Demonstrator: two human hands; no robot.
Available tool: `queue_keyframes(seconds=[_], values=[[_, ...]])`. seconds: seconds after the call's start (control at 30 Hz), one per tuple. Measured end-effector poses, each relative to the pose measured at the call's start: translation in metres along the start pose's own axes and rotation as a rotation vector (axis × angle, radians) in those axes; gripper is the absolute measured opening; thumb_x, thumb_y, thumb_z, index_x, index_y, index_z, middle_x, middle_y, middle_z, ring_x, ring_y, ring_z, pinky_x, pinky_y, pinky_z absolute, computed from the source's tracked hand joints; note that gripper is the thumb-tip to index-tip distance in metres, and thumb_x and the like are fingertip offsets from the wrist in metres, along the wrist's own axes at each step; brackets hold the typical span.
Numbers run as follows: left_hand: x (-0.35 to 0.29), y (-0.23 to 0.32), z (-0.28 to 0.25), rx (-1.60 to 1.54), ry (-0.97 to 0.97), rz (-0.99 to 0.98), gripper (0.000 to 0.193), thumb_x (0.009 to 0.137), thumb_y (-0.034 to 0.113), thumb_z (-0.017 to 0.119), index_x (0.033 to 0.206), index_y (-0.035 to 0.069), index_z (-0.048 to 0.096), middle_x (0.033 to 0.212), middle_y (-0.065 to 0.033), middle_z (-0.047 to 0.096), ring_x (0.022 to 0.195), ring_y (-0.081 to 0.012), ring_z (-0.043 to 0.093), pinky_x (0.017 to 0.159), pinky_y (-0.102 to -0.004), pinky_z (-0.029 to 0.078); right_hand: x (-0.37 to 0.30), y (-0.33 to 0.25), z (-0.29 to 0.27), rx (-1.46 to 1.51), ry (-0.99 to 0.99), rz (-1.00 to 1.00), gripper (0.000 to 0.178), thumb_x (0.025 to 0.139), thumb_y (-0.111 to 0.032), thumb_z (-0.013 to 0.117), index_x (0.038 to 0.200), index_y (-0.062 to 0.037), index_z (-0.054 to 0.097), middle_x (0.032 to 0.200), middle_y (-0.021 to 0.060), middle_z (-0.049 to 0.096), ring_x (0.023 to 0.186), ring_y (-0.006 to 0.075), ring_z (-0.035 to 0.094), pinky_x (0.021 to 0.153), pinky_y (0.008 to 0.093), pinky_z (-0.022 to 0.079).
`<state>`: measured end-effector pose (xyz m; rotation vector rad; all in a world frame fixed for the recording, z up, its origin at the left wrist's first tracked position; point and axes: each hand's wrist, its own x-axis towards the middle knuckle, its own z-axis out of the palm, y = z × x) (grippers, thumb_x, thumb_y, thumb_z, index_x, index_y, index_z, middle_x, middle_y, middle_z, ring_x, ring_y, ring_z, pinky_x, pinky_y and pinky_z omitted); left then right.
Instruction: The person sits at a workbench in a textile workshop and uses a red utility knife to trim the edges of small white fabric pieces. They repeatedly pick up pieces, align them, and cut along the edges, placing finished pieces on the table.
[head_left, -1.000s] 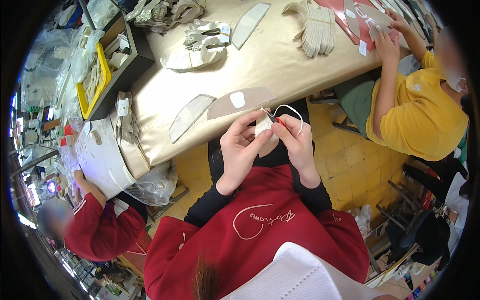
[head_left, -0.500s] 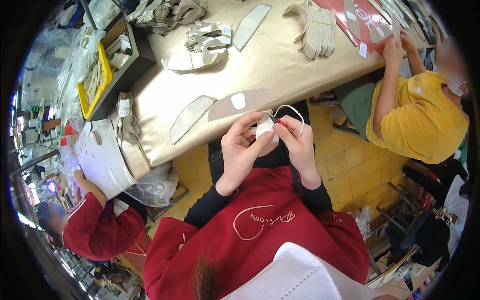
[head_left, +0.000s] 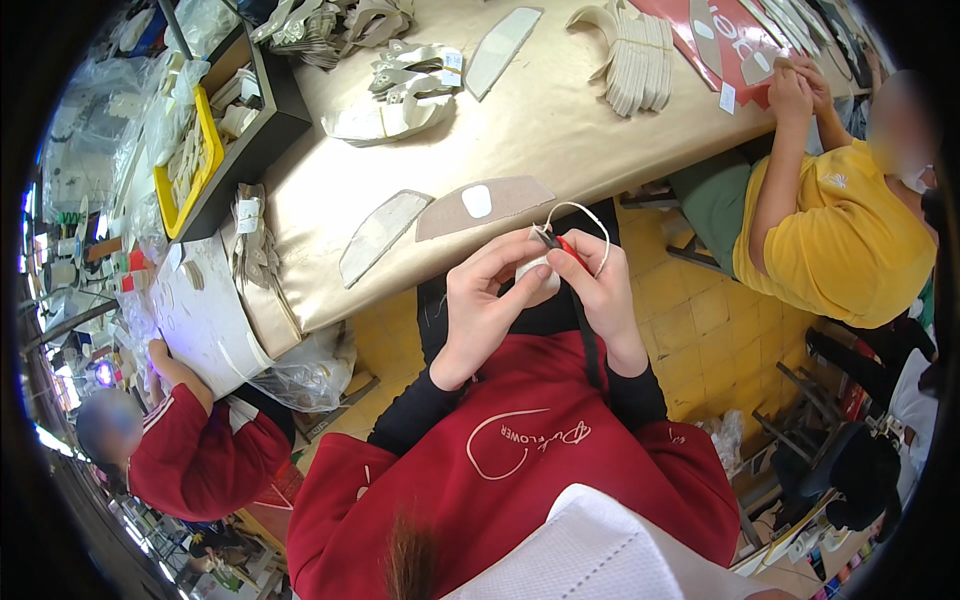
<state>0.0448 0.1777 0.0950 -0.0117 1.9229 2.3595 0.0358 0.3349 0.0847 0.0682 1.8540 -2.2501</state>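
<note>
My left hand (head_left: 482,300) pinches a small off-white piece of material (head_left: 538,270) between thumb and fingers, just off the table's near edge. Closed around a small tool with a red handle (head_left: 568,246) and a dark tip, my right hand (head_left: 605,298) meets it from the other side. The tool's exact kind is partly hidden by my fingers. The tip touches or nearly touches the upper edge of the piece. From there a thin white cord (head_left: 582,206) arcs over to my right hand. Beyond my hands lies a flat brownish curved panel (head_left: 520,196) with a white patch.
A grey curved panel (head_left: 385,235) lies left of it on the table (head_left: 290,150). Farther back are bundled strips (head_left: 640,70) and cut pieces (head_left: 410,90). A black tray (head_left: 285,110) with a yellow bin (head_left: 212,165) stands left. Co-workers sit at the right, in a yellow shirt (head_left: 820,230), and left.
The dark tool tip has moved up to the piece's top edge, and more red handle shows. The off-white piece has tilted and shows less. The right co-worker's hands have shifted.
</note>
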Motion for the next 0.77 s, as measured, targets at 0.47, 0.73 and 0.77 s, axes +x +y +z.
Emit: queue_keyframes(seconds=[0.47,0.73,0.77], values=[[0.001,0.017,-0.012,0.284,-0.092,-0.012,0.028,0.087,0.002,0.071,0.114,-0.004,0.069,0.122,-0.0162,0.067,0.099,-0.0182,0.069,0.085,-0.0289,0.056,0.004,0.006,0.007,0.008,0.022,-0.063,0.019,0.095,-0.015,0.066,0.088,0.0028,0.068,0.066,-0.0036,0.056,0.064,0.0011,0.043,0.054,0.0217,0.033],[0.008,0.012,-0.031,0.202,-0.017,-0.004,0.031,0.088,-0.004,0.068,0.118,-0.004,0.067,0.132,-0.0171,0.060,0.114,-0.0199,0.062,0.094,-0.0303,0.053,0.038,0.014,0.003,-0.130,0.013,-0.080,0.020,0.095,-0.019,0.066,0.092,0.0000,0.072,0.067,-0.0014,0.061,0.064,0.0020,0.046,0.055,0.0223,0.037],[0.012,0.010,-0.032,0.187,0.007,0.010,0.030,0.089,-0.002,0.067,0.118,-0.003,0.068,0.131,-0.0168,0.061,0.115,-0.0202,0.062,0.094,-0.0312,0.053,0.048,0.014,0.002,-0.228,0.022,-0.110,0.019,0.094,-0.020,0.067,0.094,-0.0020,0.073,0.067,-0.0003,0.062,0.064,0.0024,0.047,0.055,0.0233,0.037]])
